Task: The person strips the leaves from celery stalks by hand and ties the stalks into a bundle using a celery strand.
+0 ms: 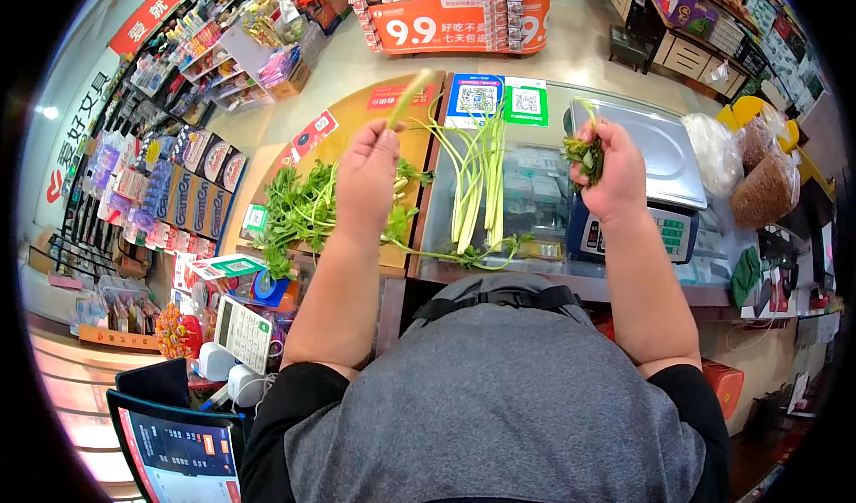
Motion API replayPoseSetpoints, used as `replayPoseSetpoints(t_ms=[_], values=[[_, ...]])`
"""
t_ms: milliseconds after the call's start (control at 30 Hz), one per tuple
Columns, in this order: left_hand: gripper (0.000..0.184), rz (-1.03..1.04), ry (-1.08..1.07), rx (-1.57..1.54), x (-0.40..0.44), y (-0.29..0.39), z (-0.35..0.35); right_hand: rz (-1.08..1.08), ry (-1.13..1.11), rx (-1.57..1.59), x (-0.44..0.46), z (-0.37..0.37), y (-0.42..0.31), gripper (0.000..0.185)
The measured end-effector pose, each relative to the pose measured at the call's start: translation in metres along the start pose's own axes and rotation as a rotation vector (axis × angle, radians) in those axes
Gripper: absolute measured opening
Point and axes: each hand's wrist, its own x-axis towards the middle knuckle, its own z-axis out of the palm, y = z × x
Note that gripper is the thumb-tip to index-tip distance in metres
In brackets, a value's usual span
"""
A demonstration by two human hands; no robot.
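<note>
My left hand [367, 177] is raised over the wooden counter, its fingers closed on a pale green stalk [411, 95] that points up. Below and beside it lies a heap of leafy greens [308, 202]. My right hand [613, 166], in front of the metal scale, is closed around a small bunch of dark green leaves [585, 157]. Between my hands, a bundle of bare green stalks [481, 186] lies on the glass counter, with a few leaves and a thin curved stem at its lower end.
The scale [673, 160] stands at the right, beside clear plastic bags [713, 153]. Payment code cards [477, 100] lie at the counter's far edge. A calculator [242, 333] and a screen [178, 449] are at the lower left. Shelves and a display stand [455, 23] are beyond.
</note>
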Motion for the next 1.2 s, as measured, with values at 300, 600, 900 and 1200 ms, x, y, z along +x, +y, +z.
replayPoseSetpoints(t_ms=[300,600,900,1200], values=[[0.023,0.188,-0.16,-0.507,0.014,0.039,-0.009,0.349,-0.06,-0.052,-0.01,0.016,0.035,0.015],[0.023,0.037,-0.41,-0.632,0.001,0.039,0.028,0.383,-0.437,-0.493,-0.015,0.048,0.059,0.02],[0.025,0.044,-0.43,-0.613,0.004,0.034,0.033,-0.077,-0.531,-1.205,-0.022,0.047,0.082,0.022],[0.015,-0.14,-0.55,0.231,-0.008,-0.017,0.018,0.193,-0.469,-0.888,-0.019,0.04,0.067,0.023]])
